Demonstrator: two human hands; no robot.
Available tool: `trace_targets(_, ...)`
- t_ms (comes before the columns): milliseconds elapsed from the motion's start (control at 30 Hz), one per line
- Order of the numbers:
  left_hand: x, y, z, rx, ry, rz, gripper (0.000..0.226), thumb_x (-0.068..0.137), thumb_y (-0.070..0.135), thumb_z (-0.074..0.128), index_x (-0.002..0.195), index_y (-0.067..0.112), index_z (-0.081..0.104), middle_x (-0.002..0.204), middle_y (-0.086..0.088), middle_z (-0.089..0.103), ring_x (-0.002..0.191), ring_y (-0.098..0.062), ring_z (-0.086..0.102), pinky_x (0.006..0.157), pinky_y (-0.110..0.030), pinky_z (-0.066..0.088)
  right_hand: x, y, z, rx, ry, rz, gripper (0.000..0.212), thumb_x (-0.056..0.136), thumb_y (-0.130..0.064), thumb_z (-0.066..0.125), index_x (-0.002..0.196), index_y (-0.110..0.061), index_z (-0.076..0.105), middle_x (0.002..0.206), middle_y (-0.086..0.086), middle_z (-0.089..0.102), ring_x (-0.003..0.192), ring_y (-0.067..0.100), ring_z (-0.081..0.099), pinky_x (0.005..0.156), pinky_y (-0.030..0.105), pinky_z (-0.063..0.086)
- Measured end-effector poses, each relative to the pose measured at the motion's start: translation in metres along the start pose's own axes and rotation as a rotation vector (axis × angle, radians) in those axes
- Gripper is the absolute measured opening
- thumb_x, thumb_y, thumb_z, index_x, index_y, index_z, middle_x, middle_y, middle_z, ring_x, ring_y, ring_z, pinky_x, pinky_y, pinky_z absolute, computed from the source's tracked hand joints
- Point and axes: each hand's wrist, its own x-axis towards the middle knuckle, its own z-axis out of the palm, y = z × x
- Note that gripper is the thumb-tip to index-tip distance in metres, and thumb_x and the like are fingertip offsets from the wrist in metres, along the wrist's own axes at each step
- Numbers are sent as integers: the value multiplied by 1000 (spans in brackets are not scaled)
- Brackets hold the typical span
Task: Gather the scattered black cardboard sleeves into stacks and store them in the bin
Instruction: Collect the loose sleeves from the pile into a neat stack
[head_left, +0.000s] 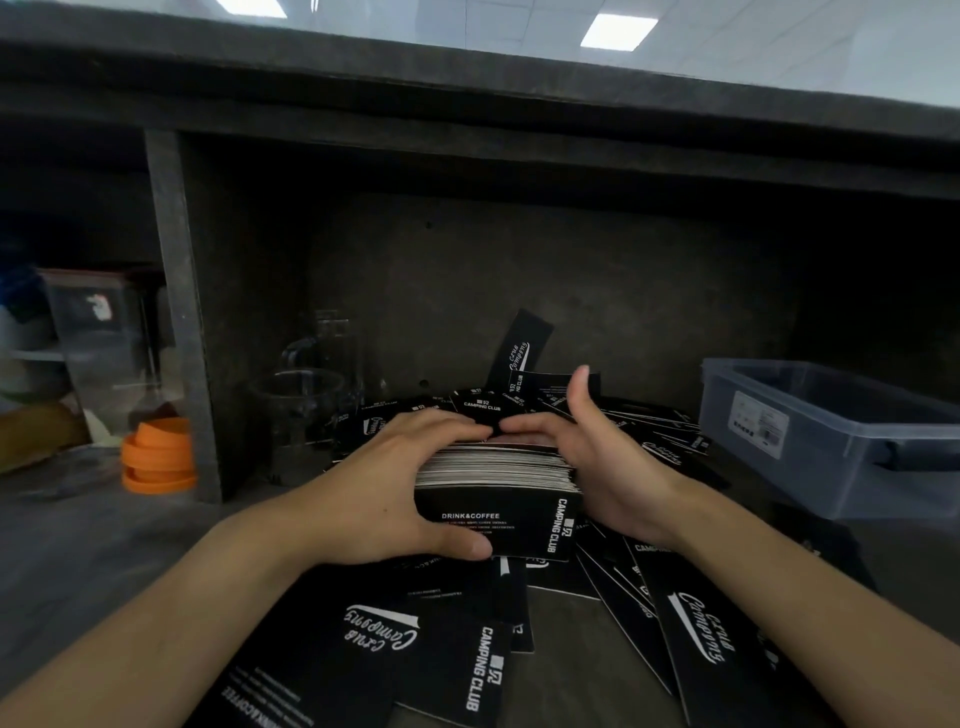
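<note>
Thick stack of black printed cardboard sleeves (498, 467) mid-shelf, over loose black sleeves (457, 654) on the dark grey shelf (104, 540). Left hand (395, 483) grips its left end; right hand (597, 467) lays fingers flat on top — thumb raised. Translucent grey plastic bin (831, 431) at right edge.
</note>
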Motion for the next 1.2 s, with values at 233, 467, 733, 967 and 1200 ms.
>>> trace_targets(233,0,-1,-1,96,-74,-20,101,69,92,49,157,50,21,153,33,26,142,10,16,123,-28,21,-15,-8,-16,-500,-193,-32,81,84,-65,69,152,-34,38,143,-16,57,133,0,52,120,31,34)
trace_targets(467,0,1,-2,102,-52,-25,84,81,73,63,153,52,27,134,33,45,126,10,41,112,-28,40,-14,-7,-13,-759,-157,-149,64,82,-29,86,138,-31,54,121,-9,70,109,7,68,93,26,56)
trace_targets(733,-14,31,-36,-416,298,-243,50,72,50,83,116,32,72,104,15,75,93,3,70,84,-17,57,-6,3,-31,-484,104,-150,94,77,-94,20,131,-29,61,112,-5,75,102,15,71,96,41,55)
trace_targets(967,-99,44,-89,-864,413,-743,34,70,44,84,87,14,84,94,-12,80,77,-24,77,85,-41,58,0,17,-42,-705,135,-203,70,81,-87,33,111,-33,66,97,-11,74,88,5,69,86,31,56)
trace_targets(1200,-151,15,-83,-643,551,-930,24,82,35,80,100,22,72,88,-8,77,76,-27,73,72,-33,53,-1,17,-41,-740,119,-221,38,88,-64,45,106,-38,66,98,-11,73,80,-6,66,77,18,49)
